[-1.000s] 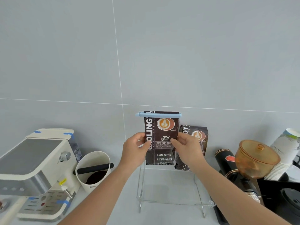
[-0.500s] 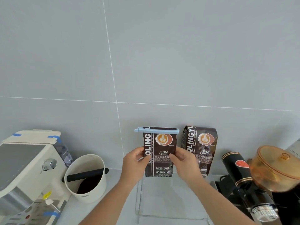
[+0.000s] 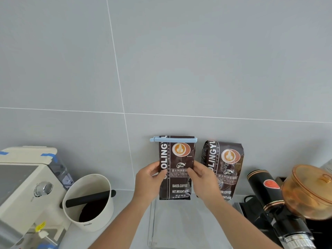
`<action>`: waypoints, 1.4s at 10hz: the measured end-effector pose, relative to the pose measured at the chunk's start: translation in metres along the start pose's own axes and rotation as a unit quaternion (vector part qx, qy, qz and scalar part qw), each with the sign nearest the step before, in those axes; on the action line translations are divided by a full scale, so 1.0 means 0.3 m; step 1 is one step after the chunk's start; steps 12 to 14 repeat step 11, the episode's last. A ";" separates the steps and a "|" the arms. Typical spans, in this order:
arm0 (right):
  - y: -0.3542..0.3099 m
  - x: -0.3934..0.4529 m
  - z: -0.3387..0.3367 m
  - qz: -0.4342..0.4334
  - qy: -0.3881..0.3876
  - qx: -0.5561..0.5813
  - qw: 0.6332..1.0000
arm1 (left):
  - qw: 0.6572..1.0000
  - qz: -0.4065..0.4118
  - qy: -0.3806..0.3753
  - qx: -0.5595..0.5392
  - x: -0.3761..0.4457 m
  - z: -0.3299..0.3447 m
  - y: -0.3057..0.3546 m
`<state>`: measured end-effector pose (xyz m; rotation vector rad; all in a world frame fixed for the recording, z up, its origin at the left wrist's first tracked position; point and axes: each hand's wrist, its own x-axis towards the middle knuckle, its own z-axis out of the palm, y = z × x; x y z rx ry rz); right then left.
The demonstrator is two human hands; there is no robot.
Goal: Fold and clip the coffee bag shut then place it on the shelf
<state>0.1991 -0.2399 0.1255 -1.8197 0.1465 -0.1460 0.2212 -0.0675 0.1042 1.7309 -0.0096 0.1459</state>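
Observation:
A dark brown coffee bag (image 3: pixel 177 159) stands upright on the clear acrylic shelf (image 3: pixel 152 221), close to the grey wall. A light blue clip (image 3: pixel 173 140) runs across its folded top. My left hand (image 3: pixel 149 180) grips the bag's left edge and my right hand (image 3: pixel 203 180) grips its right edge, both at mid height. The bag's bottom edge rests at the shelf's top surface.
A second coffee bag (image 3: pixel 222 166) stands to the right on the shelf. Further right are a black grinder (image 3: pixel 265 191) with an amber lidded hopper (image 3: pixel 309 191). On the left are a white knock box (image 3: pixel 89 200) and a cream espresso machine (image 3: pixel 23 180).
The clipped bag has come down from above the shelf to its top surface, both hands still gripping its sides. My view has shifted, moving the scene in the frame.

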 end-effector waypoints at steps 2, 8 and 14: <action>0.006 0.014 0.002 0.003 0.002 -0.004 1.000 | 1.000 -0.004 0.001 -0.006 0.018 -0.001 -0.014; -0.027 0.004 -0.017 0.040 -0.014 -0.039 0.998 | 0.999 -0.031 -0.004 0.019 0.014 -0.018 0.057; -0.095 -0.023 -0.084 0.103 -0.043 0.109 0.988 | 0.996 -0.077 -0.019 -0.050 -0.031 -0.077 0.137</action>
